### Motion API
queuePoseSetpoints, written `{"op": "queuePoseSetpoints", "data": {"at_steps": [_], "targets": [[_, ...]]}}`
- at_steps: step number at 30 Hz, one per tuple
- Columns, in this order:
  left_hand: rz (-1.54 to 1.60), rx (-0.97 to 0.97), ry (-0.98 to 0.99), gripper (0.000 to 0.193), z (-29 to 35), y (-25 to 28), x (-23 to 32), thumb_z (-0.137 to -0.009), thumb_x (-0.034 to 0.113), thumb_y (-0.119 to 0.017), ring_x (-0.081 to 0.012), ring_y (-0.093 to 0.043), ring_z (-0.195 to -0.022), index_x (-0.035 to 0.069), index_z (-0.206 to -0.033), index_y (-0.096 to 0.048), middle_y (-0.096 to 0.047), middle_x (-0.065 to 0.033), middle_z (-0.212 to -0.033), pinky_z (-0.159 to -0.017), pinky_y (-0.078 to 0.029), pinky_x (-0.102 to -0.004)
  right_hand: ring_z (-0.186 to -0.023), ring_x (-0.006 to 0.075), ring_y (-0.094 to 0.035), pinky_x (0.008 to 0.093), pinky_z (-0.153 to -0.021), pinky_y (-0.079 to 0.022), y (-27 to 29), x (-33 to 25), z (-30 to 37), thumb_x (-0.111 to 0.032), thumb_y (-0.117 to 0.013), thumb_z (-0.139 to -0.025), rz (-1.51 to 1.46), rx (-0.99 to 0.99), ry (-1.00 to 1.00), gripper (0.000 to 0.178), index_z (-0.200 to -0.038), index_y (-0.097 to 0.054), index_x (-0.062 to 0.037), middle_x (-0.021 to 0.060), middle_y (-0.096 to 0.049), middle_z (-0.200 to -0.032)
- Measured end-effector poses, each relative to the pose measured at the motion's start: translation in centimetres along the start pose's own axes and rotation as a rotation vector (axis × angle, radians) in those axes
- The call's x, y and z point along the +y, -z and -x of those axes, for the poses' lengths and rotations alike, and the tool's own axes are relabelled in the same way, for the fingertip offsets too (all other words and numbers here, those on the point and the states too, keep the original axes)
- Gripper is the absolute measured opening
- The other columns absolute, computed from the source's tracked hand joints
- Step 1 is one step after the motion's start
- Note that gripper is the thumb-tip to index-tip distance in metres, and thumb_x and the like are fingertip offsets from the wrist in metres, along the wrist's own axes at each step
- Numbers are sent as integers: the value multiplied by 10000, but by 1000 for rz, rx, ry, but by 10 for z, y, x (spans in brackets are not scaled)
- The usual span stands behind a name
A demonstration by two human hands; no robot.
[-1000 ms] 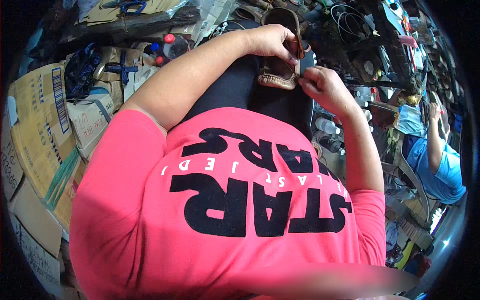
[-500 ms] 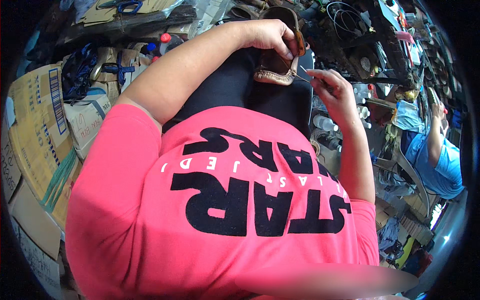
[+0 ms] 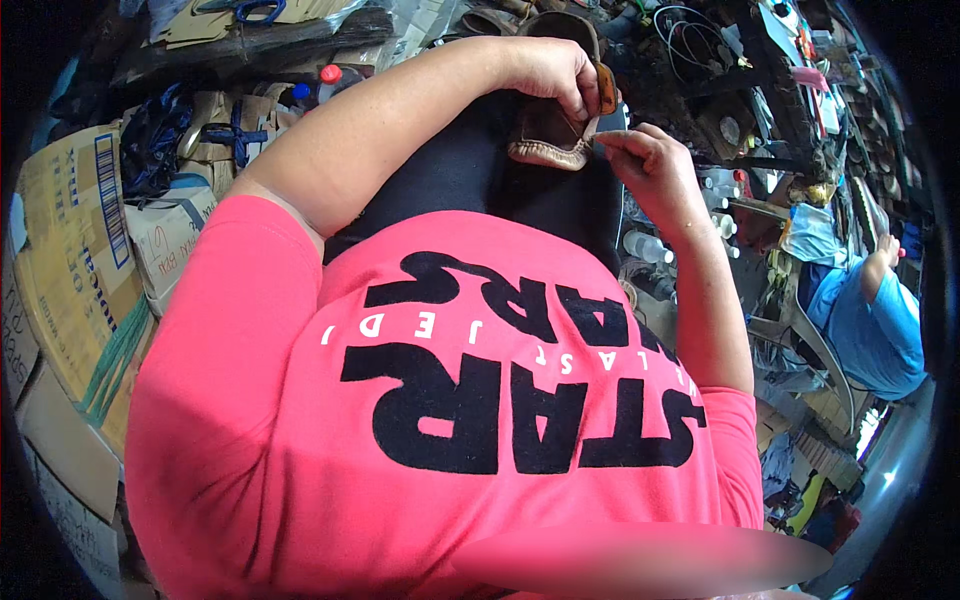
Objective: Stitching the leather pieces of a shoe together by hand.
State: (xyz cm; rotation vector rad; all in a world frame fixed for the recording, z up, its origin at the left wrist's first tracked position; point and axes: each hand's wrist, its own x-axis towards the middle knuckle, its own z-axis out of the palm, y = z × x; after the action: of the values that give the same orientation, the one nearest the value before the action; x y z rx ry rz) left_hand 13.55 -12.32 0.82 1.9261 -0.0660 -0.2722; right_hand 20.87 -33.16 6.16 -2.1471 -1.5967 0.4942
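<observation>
A brown leather moccasin [image 3: 548,153] with a gathered, stitched toe rim lies over my black-trousered lap, its toe toward me. My left hand [image 3: 560,78] is closed on its side edge, with fingertips reaching into the opening. A thin light line, perhaps thread or a needle, shows below those fingertips. Beside the left hand is an orange-brown piece [image 3: 606,90] at the shoe's edge. My right hand [image 3: 648,165] is pinched at the right end of the gathered seam. The slim needle in its fingers is mostly hidden now.
Cardboard boxes [image 3: 75,235] and a red-capped bottle [image 3: 330,78] stand at left. Clear plastic bottles [image 3: 648,246] are beside my right forearm. Clutter and coiled white cable [image 3: 690,35] fill the far right. A person in blue [image 3: 875,330] sits at the right.
My right hand has moved left and up to the shoe's seam, and the needle seen before is now mostly out of sight. My left hand keeps its hold.
</observation>
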Motion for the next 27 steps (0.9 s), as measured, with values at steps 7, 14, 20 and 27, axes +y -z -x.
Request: {"op": "queuePoseSetpoints", "data": {"at_steps": [7,14,20,27], "targets": [[-185,-74,-160,217,-10,5,-4,-715,143,-734,-198,-570,-946,52,-911,-707,-623,-82,-941,-860,-443,-309,-763,159,-585,276,-708,-467,-10,38,-8,-17,-634,-813,-324,-41,-62,165,-957,-692,-74,48,-566,-823],[-258,-63,-109,263,-10,4,-2,-672,172,-758,-237,-529,-1007,79,-913,-707,-578,-97,-1009,-893,-418,-337,-753,103,-530,243,-706,-436,-22,52,-16,-17,-657,-803,-487,-44,-33,135,-931,-688,-48,17,-556,-847],[-416,144,-158,268,7,-1,-2,-664,166,-728,-254,-527,-1007,100,-922,-695,-575,-90,-998,-899,-417,-340,-711,115,-541,254,-651,-448,-29,27,-9,-55,-711,-766,-337,113,-2,135,-897,-681,-51,29,-579,-776],[-413,660,-243,200,79,8,-1,-915,42,-406,-301,-566,-895,72,-821,-580,-596,-127,-851,-904,-407,-372,-691,176,-569,281,-628,-460,-28,15,9,-34,-667,-785,-222,187,9,192,-963,-695,-99,58,-537,-755]]}}
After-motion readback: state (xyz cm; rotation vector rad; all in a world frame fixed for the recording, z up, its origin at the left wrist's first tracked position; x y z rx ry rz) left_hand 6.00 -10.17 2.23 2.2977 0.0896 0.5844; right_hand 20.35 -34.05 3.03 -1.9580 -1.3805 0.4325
